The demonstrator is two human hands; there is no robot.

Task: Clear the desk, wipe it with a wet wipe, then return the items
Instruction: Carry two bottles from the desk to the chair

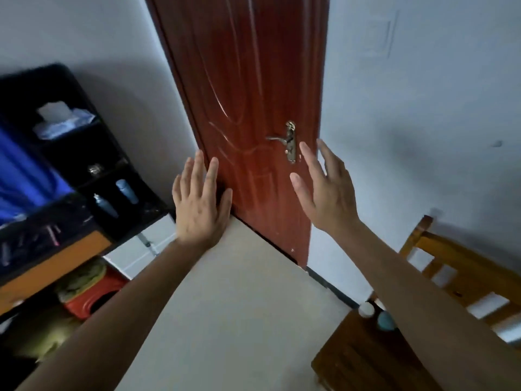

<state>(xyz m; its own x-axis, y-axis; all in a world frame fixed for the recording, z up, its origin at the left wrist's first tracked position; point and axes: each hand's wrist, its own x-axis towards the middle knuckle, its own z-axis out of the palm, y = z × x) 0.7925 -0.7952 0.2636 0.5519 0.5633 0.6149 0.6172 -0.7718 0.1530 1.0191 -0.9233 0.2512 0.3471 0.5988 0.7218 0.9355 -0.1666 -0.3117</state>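
Both my hands are raised in front of me with spread fingers and hold nothing. My left hand (198, 201) hangs before the lower left edge of a red-brown door (251, 108). My right hand (324, 190) is just right of the door's metal handle (284, 139). At the left stands a black desk (56, 230) with an orange front panel, and its black shelf unit (84, 131) holds a white tissue pack (60, 119) and two pale blue bottles (117, 196). No wet wipe shows in either hand.
A wooden chair (417, 311) stands at the lower right, with a white-capped bottle (366, 309) and a teal object (384, 320) on its seat. A red stool (90, 294) with green cloth sits under the desk. Light floor (239, 320) stretches between desk and chair.
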